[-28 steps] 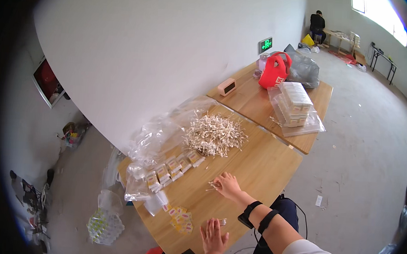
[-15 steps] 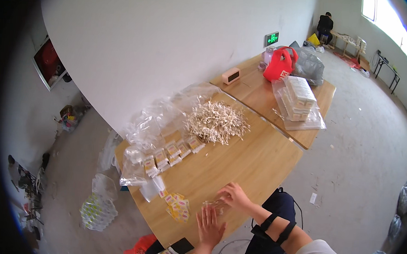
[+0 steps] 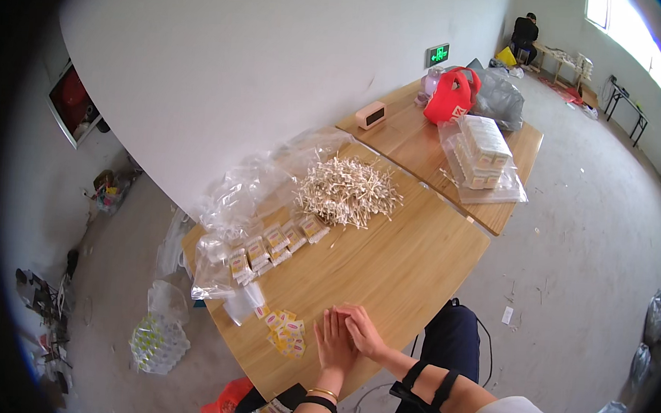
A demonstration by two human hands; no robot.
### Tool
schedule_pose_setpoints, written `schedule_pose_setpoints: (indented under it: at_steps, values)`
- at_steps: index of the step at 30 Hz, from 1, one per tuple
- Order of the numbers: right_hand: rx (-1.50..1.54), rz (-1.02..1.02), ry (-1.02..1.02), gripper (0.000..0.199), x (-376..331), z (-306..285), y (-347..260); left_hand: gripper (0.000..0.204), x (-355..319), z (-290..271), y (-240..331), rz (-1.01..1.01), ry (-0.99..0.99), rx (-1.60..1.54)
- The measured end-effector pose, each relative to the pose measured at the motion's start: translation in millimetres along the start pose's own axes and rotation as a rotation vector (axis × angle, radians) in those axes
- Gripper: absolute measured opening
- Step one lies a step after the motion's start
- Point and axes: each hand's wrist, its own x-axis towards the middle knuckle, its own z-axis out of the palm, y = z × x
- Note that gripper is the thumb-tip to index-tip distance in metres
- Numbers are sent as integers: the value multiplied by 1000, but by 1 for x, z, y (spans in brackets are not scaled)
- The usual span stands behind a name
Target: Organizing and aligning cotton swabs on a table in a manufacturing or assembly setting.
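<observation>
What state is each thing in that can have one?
Left hand: straightened, contents hidden
Right hand: bent against left hand, contents hidden
Cotton swabs: loose heap
Small packs: lined up
Cards: spread, overlapping
Clear plastic: crumpled
Red bag: upright
White packages: stacked
Grey bag: crumpled
Exit sign: lit green

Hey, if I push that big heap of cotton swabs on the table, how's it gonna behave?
The heap of cotton swabs would probably slump and spread, since the swabs lie loose and crisscrossed. Single swabs may roll, being thin sticks. It's likely light for its size, made of such slender pieces.
</observation>
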Motion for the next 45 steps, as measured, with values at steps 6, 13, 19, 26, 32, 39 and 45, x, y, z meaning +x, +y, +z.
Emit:
schedule_pose_setpoints:
  at_steps: [6, 13, 19, 26, 32, 39, 45]
  values:
    - [-176, 59, 240, 23, 16, -40, 10, 93, 16, -17, -5, -44, 79, -330]
    - [-332, -22, 210, 22, 14, -46, 1, 94, -6, -17, -3, -5, 44, -367]
    - [-234, 3, 164, 23, 9, -47, 4, 88, -18, -24, -8, 50, 53, -483]
    - [-46, 40, 93, 29, 3, -5, 2, 97, -18, -8, -13, 33, 193, -733]
    - [79, 9, 94, 27, 5, 22, 5, 89, -14, 10, -8, 5, 196, -690]
    - [74, 34, 297, 25, 11, -35, 14, 88, -22, -14, -10, -19, 256, -685]
    - [-89, 36, 285, 24, 7, -44, 14, 95, -15, -19, -2, 52, 46, -280]
